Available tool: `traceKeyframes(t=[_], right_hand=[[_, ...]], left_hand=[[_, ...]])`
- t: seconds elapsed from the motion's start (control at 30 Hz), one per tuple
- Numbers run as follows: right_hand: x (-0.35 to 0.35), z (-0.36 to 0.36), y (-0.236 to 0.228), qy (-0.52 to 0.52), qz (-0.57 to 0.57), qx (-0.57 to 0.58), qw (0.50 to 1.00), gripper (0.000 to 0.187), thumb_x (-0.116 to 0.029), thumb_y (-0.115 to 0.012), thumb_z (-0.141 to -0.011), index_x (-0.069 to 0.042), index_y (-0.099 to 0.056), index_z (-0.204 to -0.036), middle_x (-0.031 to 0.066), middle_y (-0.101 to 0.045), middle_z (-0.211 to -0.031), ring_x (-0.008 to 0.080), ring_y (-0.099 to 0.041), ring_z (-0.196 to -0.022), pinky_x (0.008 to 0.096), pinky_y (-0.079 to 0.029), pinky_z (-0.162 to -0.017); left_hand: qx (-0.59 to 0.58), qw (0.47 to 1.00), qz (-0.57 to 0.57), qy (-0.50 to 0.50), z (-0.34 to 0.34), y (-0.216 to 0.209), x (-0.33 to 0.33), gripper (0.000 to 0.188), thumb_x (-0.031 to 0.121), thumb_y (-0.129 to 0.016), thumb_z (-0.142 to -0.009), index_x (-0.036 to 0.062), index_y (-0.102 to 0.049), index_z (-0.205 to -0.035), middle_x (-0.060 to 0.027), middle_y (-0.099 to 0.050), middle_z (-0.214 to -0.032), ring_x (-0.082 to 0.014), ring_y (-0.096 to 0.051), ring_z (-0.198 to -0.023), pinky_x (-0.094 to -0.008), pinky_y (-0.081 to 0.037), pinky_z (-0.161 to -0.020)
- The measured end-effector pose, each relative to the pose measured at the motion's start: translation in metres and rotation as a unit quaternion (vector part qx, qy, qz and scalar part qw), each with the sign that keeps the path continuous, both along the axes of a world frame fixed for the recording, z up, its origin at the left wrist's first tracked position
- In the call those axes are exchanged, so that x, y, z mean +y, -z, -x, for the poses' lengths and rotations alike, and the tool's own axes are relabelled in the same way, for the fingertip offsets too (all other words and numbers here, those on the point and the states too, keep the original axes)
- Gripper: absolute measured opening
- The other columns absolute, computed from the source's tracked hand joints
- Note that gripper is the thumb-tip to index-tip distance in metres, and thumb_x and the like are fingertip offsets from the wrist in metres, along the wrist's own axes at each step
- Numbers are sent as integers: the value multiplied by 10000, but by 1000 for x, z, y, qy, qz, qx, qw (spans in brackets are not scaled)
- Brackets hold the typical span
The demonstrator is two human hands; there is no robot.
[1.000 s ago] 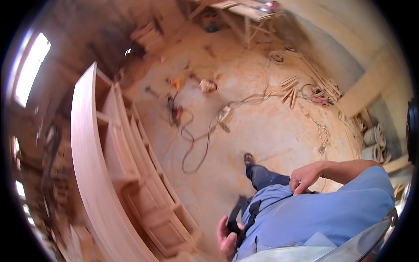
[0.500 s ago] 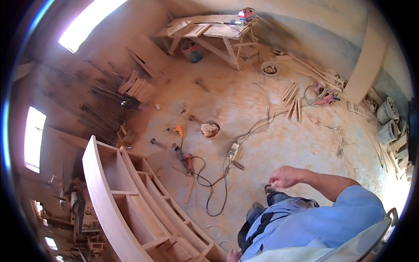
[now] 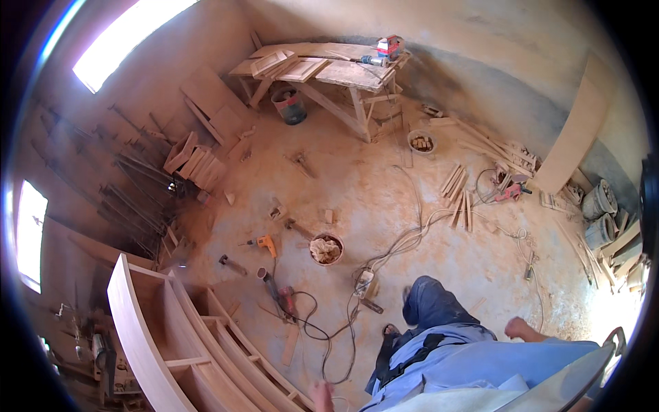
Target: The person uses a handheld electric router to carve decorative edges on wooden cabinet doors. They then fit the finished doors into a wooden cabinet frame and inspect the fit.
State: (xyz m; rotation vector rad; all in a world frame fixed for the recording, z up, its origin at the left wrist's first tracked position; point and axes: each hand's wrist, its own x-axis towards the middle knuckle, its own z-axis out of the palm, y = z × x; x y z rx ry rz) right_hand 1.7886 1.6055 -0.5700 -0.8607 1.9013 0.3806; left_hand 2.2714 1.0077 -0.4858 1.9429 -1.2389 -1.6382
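My left hand (image 3: 322,398) shows only in part at the lower edge, beside the near end of a large pale wooden frame with open compartments (image 3: 141,336); its blurred fingers do not show their pose clearly, and I cannot tell if it touches the wood. To the right of my body, my right hand (image 3: 518,329) hangs above the floor with its fingers curled and nothing visible in them. One dark-trousered leg (image 3: 439,302) is stretched forward. Ahead lie an orange drill (image 3: 264,242), a red and black power tool (image 3: 287,302) and a power strip (image 3: 364,281).
Cables (image 3: 401,254) snake across the dusty floor. A tub of shavings (image 3: 326,250) stands mid-floor. A wooden workbench (image 3: 336,74) is at the back, wood strips (image 3: 453,182) and a red power tool (image 3: 511,192) are to the right, and buckets (image 3: 599,199) line the right wall.
My right hand has drawn back toward my right side and lower. My left hand has shifted left, toward the wooden frame. One leg has come forward as the view tilted and moved.
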Motion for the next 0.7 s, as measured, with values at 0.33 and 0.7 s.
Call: traceKeyframes(t=[0.33,0.7], right_hand=[[-237,138,38,343,32,-106,933,271,-281,-590,-823,-87,-776,-856,193,-733,-947,376,-715,-872,503,-559,-764],[-595,624,-49,604,402,-61,685,181,-80,-636,-886,-2,-689,-1040,98,-710,-852,161,-681,-717,317,-571,-674]], left_hand=[[156,970,172,70,419,-13,-260,382,90,-673,-908,-38,-569,-1252,-107,-709,-893,-195,-691,-775,-308,-543,-674],[-274,893,-24,355,471,40,-269,560,249,-687,-845,-3,-601,-1338,-189,-748,-944,-325,-731,-906,-447,-572,-823]])
